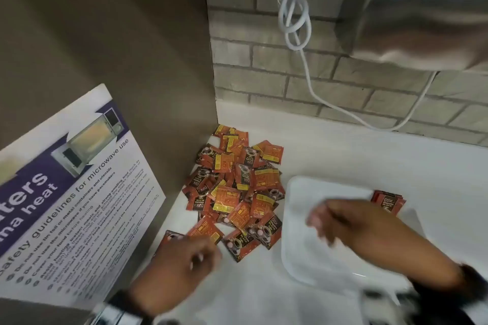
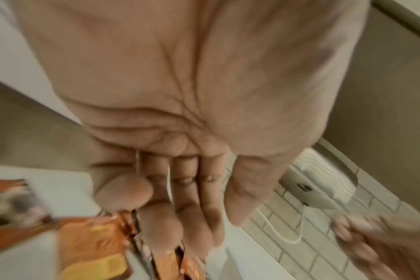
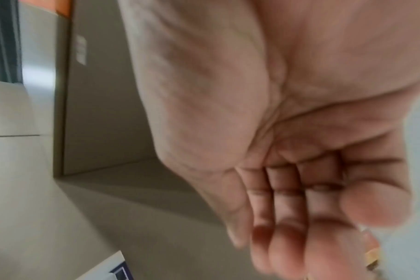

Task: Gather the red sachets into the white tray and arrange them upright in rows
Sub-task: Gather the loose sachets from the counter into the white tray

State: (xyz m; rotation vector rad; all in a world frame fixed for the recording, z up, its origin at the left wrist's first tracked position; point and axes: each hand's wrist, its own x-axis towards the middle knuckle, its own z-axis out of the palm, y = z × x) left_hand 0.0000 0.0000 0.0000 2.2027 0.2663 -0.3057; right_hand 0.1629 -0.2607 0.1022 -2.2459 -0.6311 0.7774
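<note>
The red sachets (image 1: pixel 233 187) lie in a loose flat heap in the counter's left corner, facing every way; several read "D2X BLACK". A few more sachets (image 1: pixel 388 202) stand upright at the far right edge of the white tray (image 1: pixel 295 253), which sits just right of the heap on the white counter (image 1: pixel 343 145). The left hand (image 1: pixel 182 258) hovers at the heap's near edge, fingers loosely extended, holding nothing. The right hand (image 1: pixel 343 221), blurred, hangs over the tray with fingers relaxed and empty. A poster (image 1: pixel 71 192) reads "Safety guidelines for microwave use". Grey brick wall (image 1: pixel 264 34) behind.

White counter (image 1: pixel 343 155): sachets (image 1: pixel 235 187), tray (image 1: pixel 298 258).
</note>
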